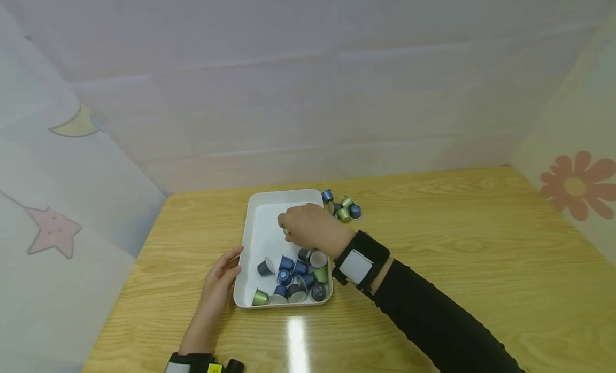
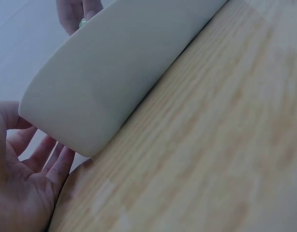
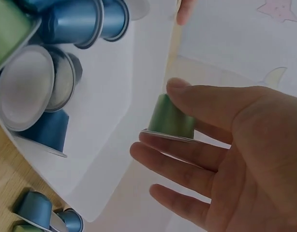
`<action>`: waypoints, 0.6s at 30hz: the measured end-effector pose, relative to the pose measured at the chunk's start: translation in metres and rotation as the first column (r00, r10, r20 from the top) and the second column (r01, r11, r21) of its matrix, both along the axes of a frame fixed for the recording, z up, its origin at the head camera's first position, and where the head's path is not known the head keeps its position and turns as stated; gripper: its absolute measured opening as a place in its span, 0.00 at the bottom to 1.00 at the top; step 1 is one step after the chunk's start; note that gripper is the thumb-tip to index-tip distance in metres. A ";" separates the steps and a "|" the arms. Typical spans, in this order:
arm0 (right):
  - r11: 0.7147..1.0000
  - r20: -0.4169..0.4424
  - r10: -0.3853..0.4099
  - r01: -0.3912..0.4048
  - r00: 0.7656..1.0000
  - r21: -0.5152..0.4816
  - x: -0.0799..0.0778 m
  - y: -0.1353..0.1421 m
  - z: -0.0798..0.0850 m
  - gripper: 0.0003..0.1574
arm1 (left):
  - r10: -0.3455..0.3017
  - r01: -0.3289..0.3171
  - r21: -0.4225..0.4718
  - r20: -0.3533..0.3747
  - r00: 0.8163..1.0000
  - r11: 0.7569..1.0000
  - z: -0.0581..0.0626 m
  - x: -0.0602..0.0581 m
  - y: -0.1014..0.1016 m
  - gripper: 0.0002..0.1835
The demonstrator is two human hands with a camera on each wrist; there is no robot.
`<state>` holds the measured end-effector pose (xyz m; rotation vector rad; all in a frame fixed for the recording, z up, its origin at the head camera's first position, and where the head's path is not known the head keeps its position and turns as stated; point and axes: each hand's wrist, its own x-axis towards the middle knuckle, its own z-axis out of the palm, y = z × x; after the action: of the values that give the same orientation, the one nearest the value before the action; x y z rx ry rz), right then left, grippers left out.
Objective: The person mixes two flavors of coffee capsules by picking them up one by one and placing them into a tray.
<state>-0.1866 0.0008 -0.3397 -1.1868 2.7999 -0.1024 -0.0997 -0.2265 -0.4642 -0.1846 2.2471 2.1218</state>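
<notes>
My right hand [image 1: 310, 226] is over the upper part of a white tray [image 1: 262, 231]. Between thumb and fingers it pinches a green coffee capsule [image 3: 169, 117], foil rim toward the fingers in the right wrist view. My left hand [image 1: 217, 285] is beside the tray's left wall, its relaxed fingers touching the outside, as the left wrist view also shows. In the tray's near half lie several blue, dark grey and green capsules, among them a dark one [image 1: 265, 266] apart at the left and a green one [image 1: 260, 297] in the near left corner.
Just outside the tray's far right side, a small cluster of blue, green and dark capsules [image 1: 344, 215] lies on the wooden table [image 1: 433, 245]. A pale wall covering [image 1: 313, 111] stands behind the table, with printed side panels left and right.
</notes>
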 end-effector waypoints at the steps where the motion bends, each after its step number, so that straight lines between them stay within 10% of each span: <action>1: 1.000 0.004 -0.001 0.001 1.000 0.003 -0.003 -0.001 0.000 0.12 | 0.001 -0.001 -0.006 0.003 1.000 1.000 0.000 0.000 0.001 0.23; 18: 0.965 0.000 -0.128 0.125 0.992 0.230 -0.056 -0.011 -0.027 0.06 | 0.010 -0.009 0.021 -0.030 0.999 1.000 -0.008 -0.008 0.006 0.23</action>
<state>-0.2427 -0.0100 -0.3666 -0.9515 2.7788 0.1969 -0.1079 -0.2206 -0.4720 -0.1641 2.2444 2.1661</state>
